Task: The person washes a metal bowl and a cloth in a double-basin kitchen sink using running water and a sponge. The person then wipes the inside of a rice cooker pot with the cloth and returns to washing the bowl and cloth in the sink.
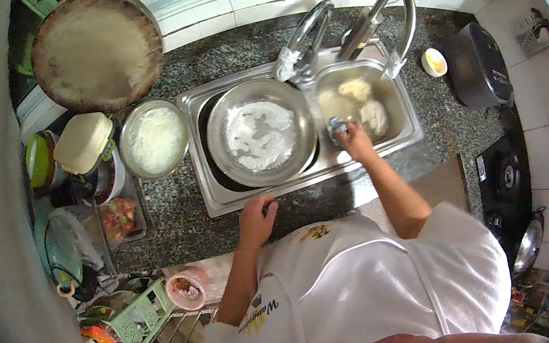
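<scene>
My right hand (355, 141) holds a small bluish-grey item (337, 124), too blurred to name, at the left side of the right sink basin (400, 119). Two pale, soft-looking lumps (374, 116) lie in that basin. Over the left basin rests a wide metal bowl (218, 151) with patches of white material on its bottom. My left hand (257, 221) is at the counter's front edge, just below the sink rim, its fingers curled; nothing shows in it. To the left of the sink stands a metal bowl of pale contents (156, 140).
Two curved faucets (403, 11) rise behind the sink. A round board (96, 51) leans at the back left, above stacked containers (84, 143). A small white bowl (434, 62) and a dark pot (479, 66) stand at the right. Below the counter is a pink bin (199, 275).
</scene>
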{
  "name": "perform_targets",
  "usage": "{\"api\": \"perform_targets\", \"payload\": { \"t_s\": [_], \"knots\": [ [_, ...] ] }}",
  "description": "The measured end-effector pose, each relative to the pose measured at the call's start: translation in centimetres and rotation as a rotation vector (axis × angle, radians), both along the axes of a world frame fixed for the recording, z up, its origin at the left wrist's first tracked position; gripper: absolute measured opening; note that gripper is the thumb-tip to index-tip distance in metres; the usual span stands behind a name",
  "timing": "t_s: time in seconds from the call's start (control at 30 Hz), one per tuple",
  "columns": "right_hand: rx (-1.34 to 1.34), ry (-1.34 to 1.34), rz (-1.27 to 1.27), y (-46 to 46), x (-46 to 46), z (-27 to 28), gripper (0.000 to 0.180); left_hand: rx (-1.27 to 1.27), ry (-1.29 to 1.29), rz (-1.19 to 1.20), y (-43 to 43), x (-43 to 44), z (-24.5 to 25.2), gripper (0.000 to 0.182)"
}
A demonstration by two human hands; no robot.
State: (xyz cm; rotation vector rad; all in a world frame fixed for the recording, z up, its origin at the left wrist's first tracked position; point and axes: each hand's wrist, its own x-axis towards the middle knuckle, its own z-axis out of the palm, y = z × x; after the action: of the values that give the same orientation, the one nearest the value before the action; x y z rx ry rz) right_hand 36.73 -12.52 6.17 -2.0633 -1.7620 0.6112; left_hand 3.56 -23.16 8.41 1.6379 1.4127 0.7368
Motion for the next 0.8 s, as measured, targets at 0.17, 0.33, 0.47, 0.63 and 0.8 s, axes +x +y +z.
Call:
{"api": "perform_targets", "payload": {
  "t_s": [0.17, 0.33, 0.47, 0.63, 0.8],
  "knots": [
    [0.163, 0.08, -0.104, -0.5, 0.5, 2.3, 0.034, 0.011, -0.221, -0.123, 8.0, 7.8, 2.0, 0.027],
    [0.041, 0.474, -0.017, -1.0, -2.6, 6.7, 0.03, 0.226, -0.396, -0.232, 12.7, 14.2, 3.4, 0.037],
    [0.11, 0.695, 0.191, -0.1, -4.4, 7.7, 0.045, -0.046, -0.713, 0.129, 15.6, 14.3, 0.9, 0.024],
    [-0.199, 0.794, 0.115, 1.9, -4.1, 5.7, 0.036, -0.014, -0.841, 0.861, 24.4, 9.9, -4.9, 0.02],
    [-0.369, 0.765, 0.043, 1.6, -2.7, 2.9, 0.03, 0.002, -0.884, 0.965, 32.9, 9.3, -9.1, 0.026]
  ]
}}
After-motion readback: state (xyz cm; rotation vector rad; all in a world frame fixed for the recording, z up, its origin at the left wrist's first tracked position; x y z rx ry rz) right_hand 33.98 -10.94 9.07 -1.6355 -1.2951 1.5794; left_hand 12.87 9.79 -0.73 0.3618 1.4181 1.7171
